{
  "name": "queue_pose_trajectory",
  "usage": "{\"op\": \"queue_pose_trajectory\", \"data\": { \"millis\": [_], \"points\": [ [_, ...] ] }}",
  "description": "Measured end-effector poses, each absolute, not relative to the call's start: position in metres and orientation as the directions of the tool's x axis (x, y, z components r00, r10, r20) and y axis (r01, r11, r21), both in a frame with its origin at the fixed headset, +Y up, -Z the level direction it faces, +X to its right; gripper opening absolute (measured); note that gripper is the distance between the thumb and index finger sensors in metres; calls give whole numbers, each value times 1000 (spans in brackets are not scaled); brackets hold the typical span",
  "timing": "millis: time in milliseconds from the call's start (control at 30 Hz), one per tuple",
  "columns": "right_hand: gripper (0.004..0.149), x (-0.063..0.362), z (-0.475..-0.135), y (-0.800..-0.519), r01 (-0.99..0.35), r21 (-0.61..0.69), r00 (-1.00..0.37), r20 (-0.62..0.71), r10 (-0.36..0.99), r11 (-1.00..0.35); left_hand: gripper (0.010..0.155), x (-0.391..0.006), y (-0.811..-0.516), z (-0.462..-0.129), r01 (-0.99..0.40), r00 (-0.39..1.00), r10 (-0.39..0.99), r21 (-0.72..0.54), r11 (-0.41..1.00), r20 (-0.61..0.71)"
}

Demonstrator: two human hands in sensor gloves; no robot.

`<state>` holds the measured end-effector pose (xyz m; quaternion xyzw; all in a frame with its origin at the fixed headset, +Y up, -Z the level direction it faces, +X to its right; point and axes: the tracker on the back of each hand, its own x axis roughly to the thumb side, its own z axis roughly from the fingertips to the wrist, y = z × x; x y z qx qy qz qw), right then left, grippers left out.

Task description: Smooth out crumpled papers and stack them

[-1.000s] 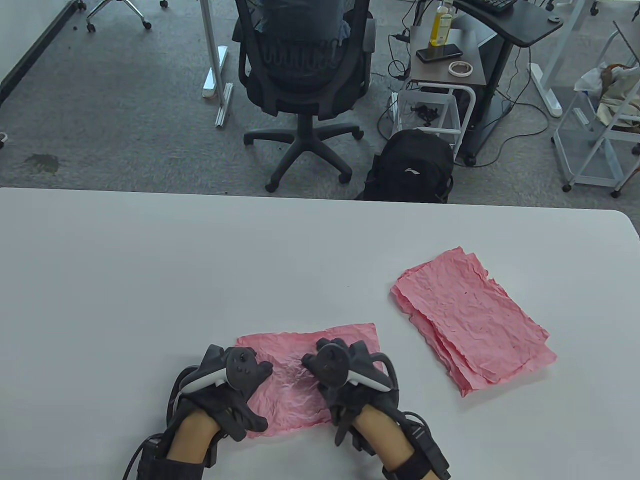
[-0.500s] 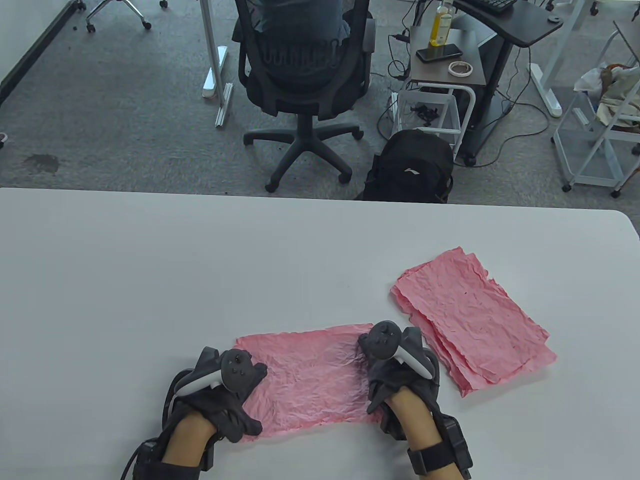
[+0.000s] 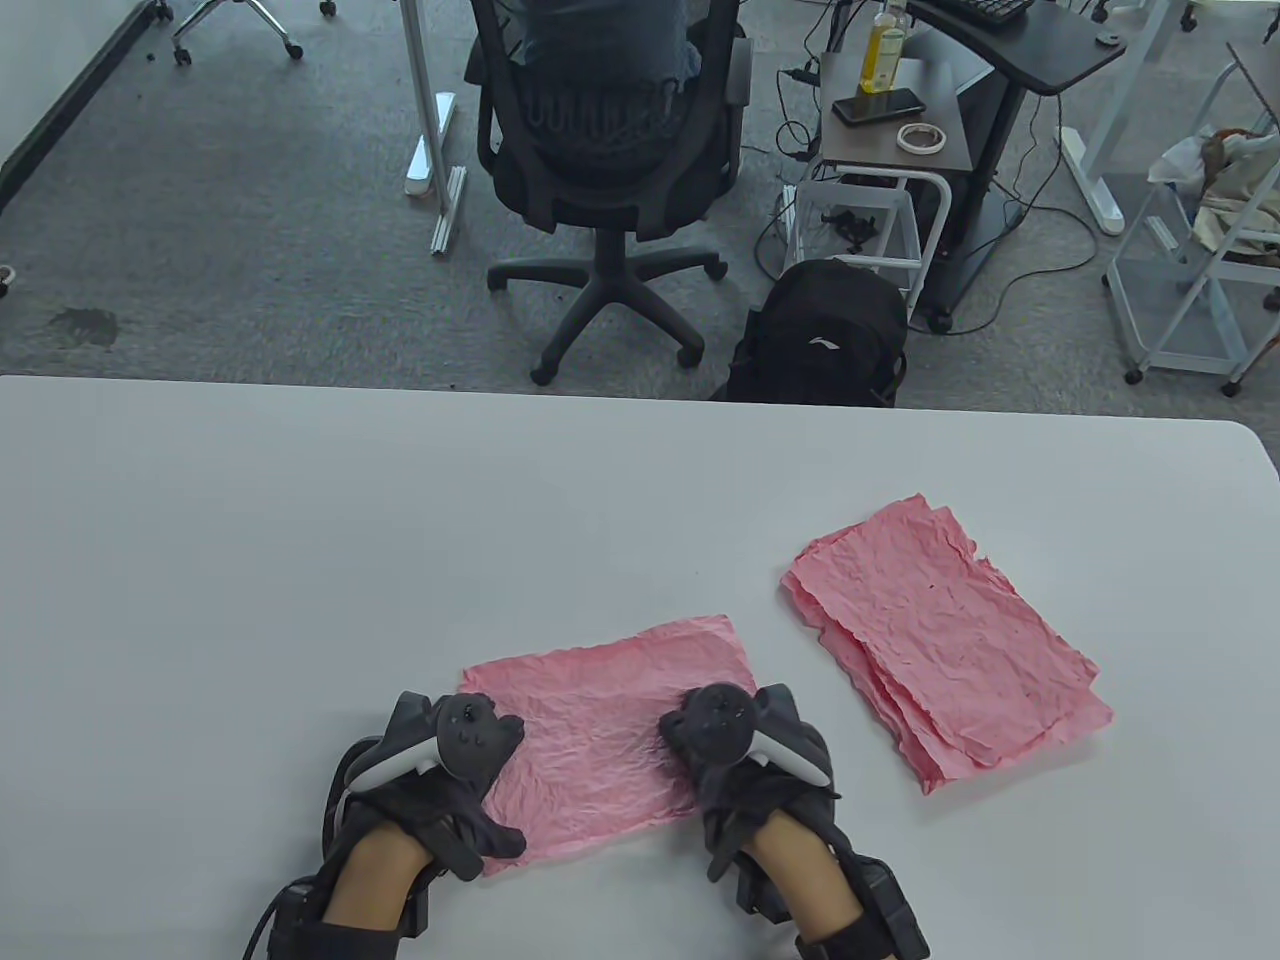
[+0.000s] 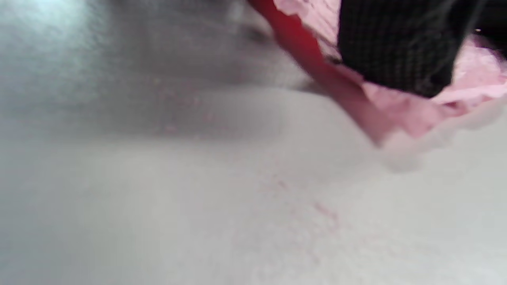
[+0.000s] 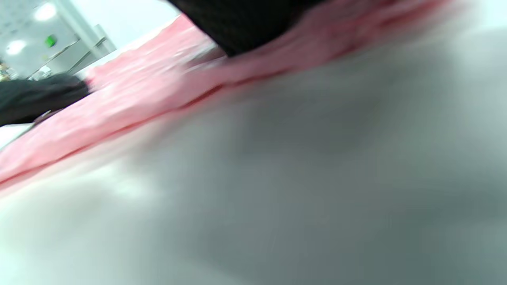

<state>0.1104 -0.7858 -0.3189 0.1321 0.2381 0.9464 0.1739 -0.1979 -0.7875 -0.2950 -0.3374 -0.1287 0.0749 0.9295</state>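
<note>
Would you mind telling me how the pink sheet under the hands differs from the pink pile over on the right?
The single sheet is one layer; the stack is several layers with offset edges. The left hand and right hand rest on the sheet, while nothing touches the stack. The sheet lies near the table's front edge with its long side across; the stack lies farther right, turned diagonally. Both are pink, wrinkled and roughly rectangular.

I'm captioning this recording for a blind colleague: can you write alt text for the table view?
Two gloved hands rest on one wrinkled pink paper sheet near the front of a white table, the left hand on its left end and the right hand on its right end. A stack of flattened pink sheets lies apart to the right; an office chair and black backpack stand beyond.
</note>
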Motion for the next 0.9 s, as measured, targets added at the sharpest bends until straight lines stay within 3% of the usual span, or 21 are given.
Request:
{"op": "queue_pose_trajectory", "data": {
  "millis": [100,333,467,533,567,667,733,800,900],
  "points": [
    [64,132,-324,-786,-318,520,-907,77,414,-793,112,-199,-788,-295,-49,955,230,-664,746,187],
    [67,159,-323,-781,-295,510,-943,-20,331,-808,113,-201,-788,-294,-57,953,238,-663,746,185],
    [62,151,-320,-764,-333,376,-925,45,376,-865,111,-199,-787,-295,-54,943,254,-657,752,214],
    [60,131,-315,-756,-337,301,-896,188,402,-892,110,-193,-786,-295,-32,940,244,-650,759,238],
    [59,108,-309,-757,-287,322,-877,290,383,-902,110,-190,-786,-295,-15,942,228,-647,762,246],
    [59,65,-295,-770,-88,396,-864,426,268,-914,111,-189,-786,-295,-14,946,220,-649,761,237],
    [63,61,-296,-779,-3,461,-897,391,206,-887,111,-193,-788,-295,-40,947,240,-661,749,215],
    [63,73,-302,-780,-95,468,-883,367,291,-879,111,-193,-789,-296,-48,946,247,-662,748,210],
    [65,116,-314,-782,-263,506,-906,163,391,-821,110,-193,-789,-295,-45,947,242,-661,749,210]
  ]
}}
